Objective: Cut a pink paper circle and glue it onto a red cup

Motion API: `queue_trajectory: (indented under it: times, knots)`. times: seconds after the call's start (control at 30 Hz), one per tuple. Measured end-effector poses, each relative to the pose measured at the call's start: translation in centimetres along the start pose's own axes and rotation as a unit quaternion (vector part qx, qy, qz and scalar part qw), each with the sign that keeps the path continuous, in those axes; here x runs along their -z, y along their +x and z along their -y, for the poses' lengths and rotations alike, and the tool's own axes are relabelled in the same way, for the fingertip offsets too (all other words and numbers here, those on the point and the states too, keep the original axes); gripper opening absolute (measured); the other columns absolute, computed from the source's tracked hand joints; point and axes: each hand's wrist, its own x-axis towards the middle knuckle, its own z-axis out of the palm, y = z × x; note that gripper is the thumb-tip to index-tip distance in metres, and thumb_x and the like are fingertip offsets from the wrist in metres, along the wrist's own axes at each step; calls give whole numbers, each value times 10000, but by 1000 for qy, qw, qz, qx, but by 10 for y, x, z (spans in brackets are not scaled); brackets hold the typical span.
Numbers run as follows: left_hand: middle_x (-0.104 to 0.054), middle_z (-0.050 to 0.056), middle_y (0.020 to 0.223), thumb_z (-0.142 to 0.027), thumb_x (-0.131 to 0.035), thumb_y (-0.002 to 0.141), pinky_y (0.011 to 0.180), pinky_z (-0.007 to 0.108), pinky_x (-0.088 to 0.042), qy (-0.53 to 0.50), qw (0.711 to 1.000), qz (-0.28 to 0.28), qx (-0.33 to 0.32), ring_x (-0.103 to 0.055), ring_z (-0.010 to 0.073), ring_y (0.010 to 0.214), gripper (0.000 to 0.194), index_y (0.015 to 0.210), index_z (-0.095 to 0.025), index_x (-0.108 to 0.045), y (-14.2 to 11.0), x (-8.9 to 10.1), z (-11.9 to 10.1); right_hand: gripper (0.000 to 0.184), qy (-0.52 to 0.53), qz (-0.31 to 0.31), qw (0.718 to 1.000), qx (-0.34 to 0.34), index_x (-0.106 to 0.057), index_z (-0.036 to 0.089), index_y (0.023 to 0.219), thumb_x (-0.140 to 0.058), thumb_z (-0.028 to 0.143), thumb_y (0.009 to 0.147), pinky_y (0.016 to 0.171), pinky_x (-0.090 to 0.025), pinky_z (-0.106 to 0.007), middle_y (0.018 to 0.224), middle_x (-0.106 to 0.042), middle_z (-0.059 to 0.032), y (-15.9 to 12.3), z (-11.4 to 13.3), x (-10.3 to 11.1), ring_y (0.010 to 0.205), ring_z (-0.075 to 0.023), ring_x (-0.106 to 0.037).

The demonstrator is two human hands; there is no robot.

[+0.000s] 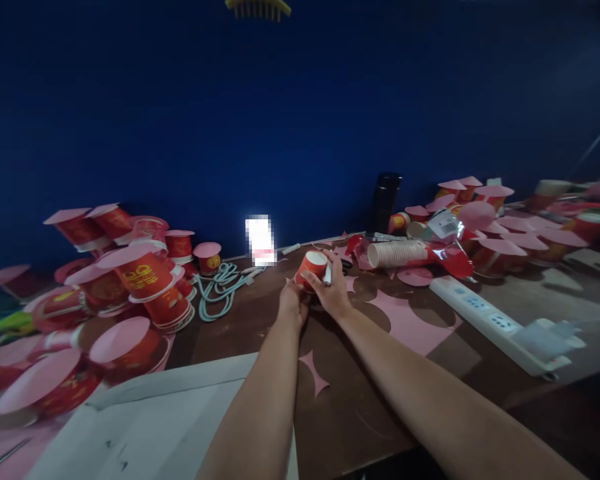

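A red paper cup [310, 268] is tilted in front of me over the brown table, its pale round end facing up. My left hand [294, 301] is closed around the cup's lower left side. From the other side, my right hand [336, 292] touches the cup with its thumb and also grips a slim white pen-shaped thing [328, 273]. Whether that is a marker or a glue tube I cannot tell. Some fingertips are hidden behind the cup.
Red cups topped with pink paper discs [135, 267] are piled at left; more [500, 247] stand at right. A cup stack [397, 255], power strip [480, 317], pink paper scraps [405, 320], coiled cable [217, 293], black bottle [384, 203] and white board [170, 420] lie around.
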Motion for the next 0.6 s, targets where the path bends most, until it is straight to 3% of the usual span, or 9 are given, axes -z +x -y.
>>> queue_trajectory:
  times: [0.1, 0.2, 0.3, 0.43, 0.6]
  knots:
    - [-646, 27, 701, -72, -633, 583, 777, 330, -479, 82, 996, 26, -25, -625, 179, 732, 273, 844, -151, -641, 1, 1, 6, 669, -26, -2, 1000, 12, -390, 188, 1280, -693, 397, 722, 958, -440, -408, 1221, -524, -122, 1, 3, 3, 1086, -227, -542]
    - [-658, 56, 854, -31, -675, 556, 838, 358, -448, 176, 980, -39, -87, -622, 197, 802, 399, 929, -168, -634, -2, 3, 7, 637, -49, -45, 997, 27, -407, 186, 1261, -688, 388, 726, 964, -430, -408, 1205, -525, -123, 5, 5, 6, 1085, -228, -534]
    - [-606, 96, 1041, 6, -660, 553, 929, 373, -394, 267, 941, -71, -197, -593, 208, 893, 458, 974, -173, -636, -9, 3, 4, 632, -68, -84, 994, 26, -422, 181, 1244, -697, 391, 715, 959, -430, -401, 1186, -529, -125, 10, 2, 10, 1083, -230, -532]
    - [-541, 101, 1133, 16, -608, 598, 1034, 374, -308, 285, 905, -13, -316, -494, 243, 1091, 454, 997, -196, -653, -23, -5, -2, 628, -76, -82, 994, 7, -432, 171, 1232, -690, 414, 714, 945, -433, -411, 1181, -536, -132, 12, -9, 12, 1069, -237, -537]
    - [-583, 95, 1029, 30, -568, 629, 1049, 377, -300, 274, 898, 33, -343, -495, 246, 1085, 363, 888, -193, -690, -42, -25, -15, 611, -94, -39, 994, -32, -460, 159, 1199, -693, 413, 694, 900, -447, -449, 1126, -575, -140, 12, -25, 9, 1017, -259, -555]
